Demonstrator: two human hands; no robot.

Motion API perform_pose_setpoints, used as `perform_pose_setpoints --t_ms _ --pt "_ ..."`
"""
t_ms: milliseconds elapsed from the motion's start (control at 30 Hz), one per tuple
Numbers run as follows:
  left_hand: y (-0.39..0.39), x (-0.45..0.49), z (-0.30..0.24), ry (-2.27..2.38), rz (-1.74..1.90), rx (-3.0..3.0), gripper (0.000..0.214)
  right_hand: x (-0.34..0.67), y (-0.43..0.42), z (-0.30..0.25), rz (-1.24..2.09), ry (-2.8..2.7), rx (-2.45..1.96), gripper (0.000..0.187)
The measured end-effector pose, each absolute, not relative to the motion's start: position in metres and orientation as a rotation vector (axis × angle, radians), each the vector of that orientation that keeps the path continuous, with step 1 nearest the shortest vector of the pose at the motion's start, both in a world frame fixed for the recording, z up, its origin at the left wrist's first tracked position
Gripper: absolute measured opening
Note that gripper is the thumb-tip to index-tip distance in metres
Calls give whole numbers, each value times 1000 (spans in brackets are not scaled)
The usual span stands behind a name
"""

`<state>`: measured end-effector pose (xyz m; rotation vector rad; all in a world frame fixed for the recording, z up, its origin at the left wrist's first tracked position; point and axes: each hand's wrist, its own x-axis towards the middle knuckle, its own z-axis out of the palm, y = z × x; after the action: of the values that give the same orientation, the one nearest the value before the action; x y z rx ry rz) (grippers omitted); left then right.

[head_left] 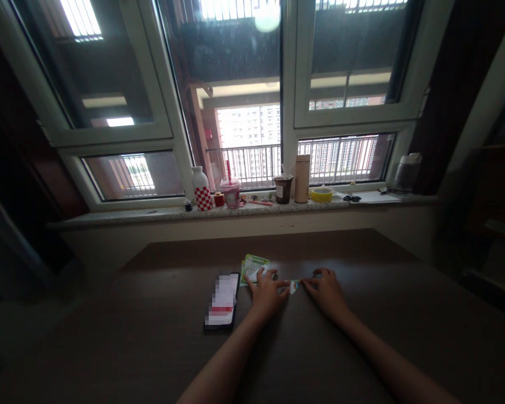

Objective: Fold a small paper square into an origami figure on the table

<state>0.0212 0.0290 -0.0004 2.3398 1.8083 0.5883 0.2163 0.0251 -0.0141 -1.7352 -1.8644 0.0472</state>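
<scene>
My left hand (266,292) and my right hand (326,289) rest on a dark brown table (151,336), fingers curled. Both pinch a small white and coloured packet (293,287) that lies between them, one hand at each end. Just behind my left hand lie green and white packets or cards (253,265), partly hidden by its fingers. A black phone (223,300) with its screen lit lies flat to the left of my left hand.
A stone window sill (160,213) behind the table carries a red-checked white bottle (201,188), a pink drink cup with a straw (231,192), a dark cup (283,188), a tan flask (302,178), yellow tape (321,194), scissors (352,198) and a jug (407,171).
</scene>
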Motion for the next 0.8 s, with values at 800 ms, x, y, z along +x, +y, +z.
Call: perform_pose_setpoints --t_ms 800 --pt "23 20 5 1709 639 2303 21 217 27 -16 44 -1901 -1605 18"
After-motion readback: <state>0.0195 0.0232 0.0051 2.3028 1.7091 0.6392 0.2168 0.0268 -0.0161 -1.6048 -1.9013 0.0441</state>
